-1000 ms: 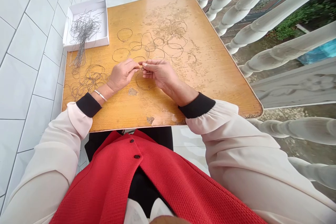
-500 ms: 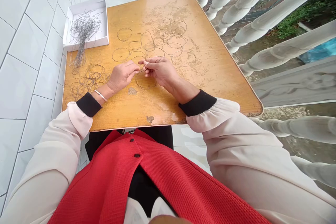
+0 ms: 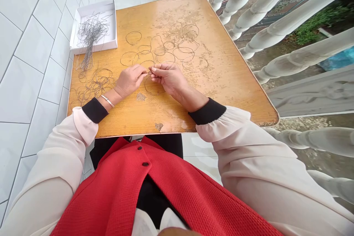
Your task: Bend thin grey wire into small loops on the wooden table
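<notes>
My left hand point(image 3: 131, 80) and my right hand point(image 3: 170, 78) almost meet above the near half of the table, both pinching a thin dark wire. A loop of this wire point(image 3: 145, 87) hangs below the fingertips, partly behind my right hand. Just beyond my hands, several round wire loops point(image 3: 134, 38) lie spread on the tabletop, some overlapping. To the left of my left hand is a tangled heap of smaller wire rings point(image 3: 101, 81). The exact spot where the wire ends meet is too small to make out.
At the table's far left corner stands a white box point(image 3: 110, 44), with a bundle of thin wires point(image 3: 90, 40) spilling over its near edge. The wooden table point(image 3: 226, 92) has worn patches. A tiled wall point(image 3: 30, 77) runs along the left, a white balustrade point(image 3: 257, 11) along the right.
My right hand's fingers have closed in on the wire close to my left fingertips. My left hand keeps its pinch. The whole view has shifted slightly.
</notes>
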Tool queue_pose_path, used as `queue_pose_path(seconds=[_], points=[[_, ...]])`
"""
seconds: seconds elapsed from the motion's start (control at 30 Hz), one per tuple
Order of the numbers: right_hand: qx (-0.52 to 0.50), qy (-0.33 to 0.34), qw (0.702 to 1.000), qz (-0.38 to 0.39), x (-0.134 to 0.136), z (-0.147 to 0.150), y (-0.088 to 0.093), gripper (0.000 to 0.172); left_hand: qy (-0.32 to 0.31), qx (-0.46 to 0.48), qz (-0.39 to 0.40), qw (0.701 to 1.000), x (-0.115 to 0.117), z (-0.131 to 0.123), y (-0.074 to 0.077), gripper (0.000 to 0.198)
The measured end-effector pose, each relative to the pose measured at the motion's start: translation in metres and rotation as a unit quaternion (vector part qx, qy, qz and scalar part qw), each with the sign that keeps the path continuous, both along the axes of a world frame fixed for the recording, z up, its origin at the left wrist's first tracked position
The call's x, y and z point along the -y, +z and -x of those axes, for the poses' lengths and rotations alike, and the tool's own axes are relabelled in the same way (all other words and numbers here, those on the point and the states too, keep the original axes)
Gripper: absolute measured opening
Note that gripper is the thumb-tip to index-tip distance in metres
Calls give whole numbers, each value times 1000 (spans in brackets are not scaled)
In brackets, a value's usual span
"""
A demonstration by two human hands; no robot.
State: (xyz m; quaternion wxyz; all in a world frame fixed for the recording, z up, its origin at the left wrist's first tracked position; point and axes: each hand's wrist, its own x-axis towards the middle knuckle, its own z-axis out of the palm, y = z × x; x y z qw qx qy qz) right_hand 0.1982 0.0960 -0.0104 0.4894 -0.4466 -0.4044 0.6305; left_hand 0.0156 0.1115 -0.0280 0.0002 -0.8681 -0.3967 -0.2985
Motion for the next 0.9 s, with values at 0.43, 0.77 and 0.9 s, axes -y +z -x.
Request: queue_pose_path(seconds=[0.43,0.77,0.9], points=[[-29,1,998,57,-5,-4,-2,19,-30,1,37,999,-1,-4,1,19],[167,-53,976,-126,-4,-7,-12,24,9,31,83,996,-3,3,6,17],[280,-14,933,-225,-4,-8,-13,8,-3,40,95,995,-2,3,7,14]])
